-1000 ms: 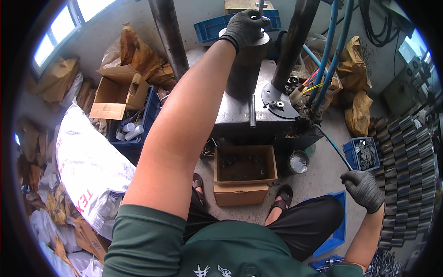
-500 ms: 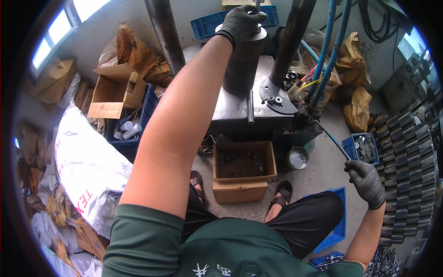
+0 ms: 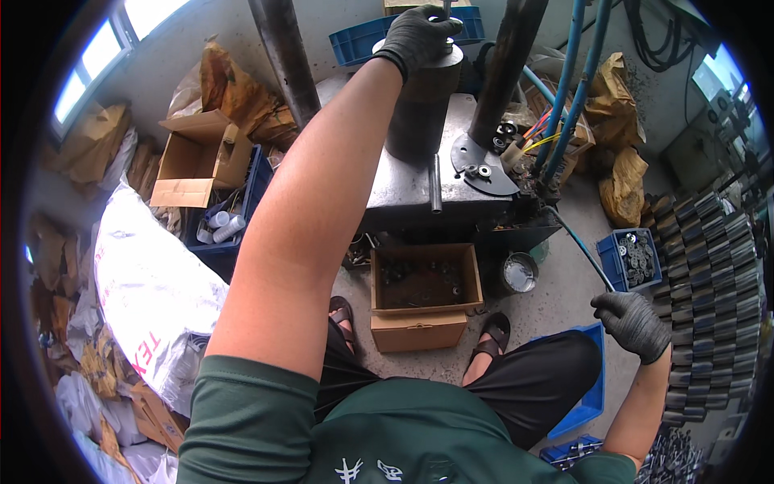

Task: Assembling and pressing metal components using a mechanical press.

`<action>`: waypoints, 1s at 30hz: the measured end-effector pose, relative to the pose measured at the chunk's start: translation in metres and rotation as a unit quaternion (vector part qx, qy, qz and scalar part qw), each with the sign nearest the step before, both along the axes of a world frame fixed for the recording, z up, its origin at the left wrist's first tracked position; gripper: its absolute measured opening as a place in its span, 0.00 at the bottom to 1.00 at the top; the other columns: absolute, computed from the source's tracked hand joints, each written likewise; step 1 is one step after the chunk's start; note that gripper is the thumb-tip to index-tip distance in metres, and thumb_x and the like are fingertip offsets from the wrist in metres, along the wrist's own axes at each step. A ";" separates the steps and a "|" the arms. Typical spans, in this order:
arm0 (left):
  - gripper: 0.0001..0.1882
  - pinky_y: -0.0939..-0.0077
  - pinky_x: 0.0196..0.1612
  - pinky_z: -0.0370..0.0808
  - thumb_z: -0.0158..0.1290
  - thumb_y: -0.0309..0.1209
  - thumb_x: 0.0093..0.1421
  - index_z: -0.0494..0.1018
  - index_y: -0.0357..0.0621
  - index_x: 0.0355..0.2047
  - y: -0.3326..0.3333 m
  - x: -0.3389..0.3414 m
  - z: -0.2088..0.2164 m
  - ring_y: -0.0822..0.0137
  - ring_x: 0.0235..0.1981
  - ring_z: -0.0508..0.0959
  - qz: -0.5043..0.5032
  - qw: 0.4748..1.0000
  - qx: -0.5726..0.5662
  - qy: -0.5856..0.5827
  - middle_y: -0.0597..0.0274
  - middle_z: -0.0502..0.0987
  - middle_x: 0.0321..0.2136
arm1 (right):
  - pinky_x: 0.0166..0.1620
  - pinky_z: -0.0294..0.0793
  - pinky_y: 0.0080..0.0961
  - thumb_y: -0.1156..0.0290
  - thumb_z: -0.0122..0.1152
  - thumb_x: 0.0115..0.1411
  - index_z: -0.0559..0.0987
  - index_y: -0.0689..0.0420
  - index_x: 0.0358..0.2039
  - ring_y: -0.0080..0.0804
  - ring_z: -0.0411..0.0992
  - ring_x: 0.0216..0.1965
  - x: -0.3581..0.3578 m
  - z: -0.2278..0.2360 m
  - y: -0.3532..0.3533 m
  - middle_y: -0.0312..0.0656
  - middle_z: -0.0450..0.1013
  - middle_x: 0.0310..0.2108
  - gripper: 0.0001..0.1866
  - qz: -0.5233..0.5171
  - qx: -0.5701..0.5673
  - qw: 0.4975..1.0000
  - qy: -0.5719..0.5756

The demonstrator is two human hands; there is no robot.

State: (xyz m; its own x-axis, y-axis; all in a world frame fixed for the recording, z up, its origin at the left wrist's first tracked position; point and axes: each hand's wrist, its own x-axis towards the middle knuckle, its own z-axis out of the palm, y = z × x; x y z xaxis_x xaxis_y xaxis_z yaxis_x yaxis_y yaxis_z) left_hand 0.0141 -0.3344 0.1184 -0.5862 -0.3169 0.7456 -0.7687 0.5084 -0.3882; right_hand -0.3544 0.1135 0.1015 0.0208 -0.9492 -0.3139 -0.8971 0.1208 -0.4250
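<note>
My left hand (image 3: 418,39), in a dark grey glove, reaches out to the top of an upright dark metal cylinder (image 3: 418,121). Its fingers are closed at a small round metal part (image 3: 450,48), mostly covered by the glove, beneath a narrow vertical rod (image 3: 447,10). On the right, my gloved right hand (image 3: 635,324) is wrapped round the end of a thin lever (image 3: 582,246) that slants up to the machine. A short metal bar (image 3: 436,185) lies at the front edge of the steel machine table (image 3: 387,189).
Two dark posts (image 3: 286,64) flank the cylinder. Small rings (image 3: 477,171) rest on a curved plate at the right. Below stand an open carton (image 3: 423,331), a metal can (image 3: 518,273) and a blue bin (image 3: 637,258) of parts. Stacked metal tubes (image 3: 709,298) line the right side.
My right hand has come slightly down and left, with the lever's end lower. My left hand stays at the top of the cylinder. The whole view has shifted a little.
</note>
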 end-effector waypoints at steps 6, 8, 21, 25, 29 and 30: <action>0.09 0.79 0.55 0.77 0.55 0.33 0.61 0.78 0.66 0.41 -0.010 0.005 -0.003 0.78 0.49 0.79 -0.042 0.998 0.049 0.007 0.83 0.80 0.39 | 0.46 0.80 0.31 0.78 0.57 0.64 0.81 0.67 0.49 0.39 0.82 0.40 -0.010 -0.011 0.000 0.49 0.83 0.38 0.14 -0.087 -0.099 0.985 -0.116; 0.09 0.77 0.56 0.77 0.55 0.32 0.61 0.78 0.65 0.40 -0.009 0.002 0.000 0.77 0.49 0.79 -0.004 0.999 -0.006 -0.040 0.83 0.80 0.38 | 0.46 0.79 0.29 0.79 0.57 0.66 0.81 0.67 0.49 0.35 0.81 0.39 -0.013 -0.012 -0.002 0.48 0.83 0.39 0.13 -0.088 -0.109 0.983 -0.116; 0.30 0.68 0.54 0.80 0.67 0.50 0.57 0.79 0.44 0.53 0.036 -0.008 0.023 0.62 0.43 0.85 -0.137 0.788 0.446 0.401 0.53 0.85 0.41 | 0.48 0.80 0.35 0.62 0.61 0.67 0.84 0.57 0.47 0.45 0.82 0.45 -0.045 0.082 -0.184 0.52 0.82 0.44 0.14 -0.062 -0.539 0.833 0.111; 0.31 0.67 0.53 0.80 0.70 0.45 0.54 0.79 0.44 0.54 0.029 -0.006 0.023 0.62 0.44 0.85 -0.142 0.786 0.446 0.403 0.52 0.85 0.41 | 0.51 0.78 0.39 0.56 0.59 0.67 0.84 0.53 0.49 0.49 0.80 0.48 -0.047 0.097 -0.226 0.50 0.81 0.46 0.17 -0.094 -0.485 0.849 0.189; 0.28 0.66 0.52 0.80 0.70 0.40 0.54 0.79 0.44 0.53 0.038 -0.001 0.024 0.56 0.43 0.85 -0.104 0.879 0.332 0.325 0.48 0.84 0.42 | 0.54 0.76 0.42 0.50 0.57 0.66 0.83 0.49 0.50 0.51 0.78 0.50 -0.037 0.103 -0.227 0.49 0.81 0.47 0.20 -0.124 -0.441 0.856 0.241; 0.28 0.66 0.52 0.80 0.70 0.40 0.54 0.79 0.44 0.53 0.042 0.001 0.021 0.56 0.43 0.85 -0.103 0.881 0.327 0.327 0.48 0.84 0.42 | 0.55 0.76 0.42 0.49 0.56 0.66 0.83 0.48 0.51 0.50 0.78 0.51 -0.033 0.106 -0.226 0.49 0.80 0.48 0.21 -0.125 -0.432 0.856 0.255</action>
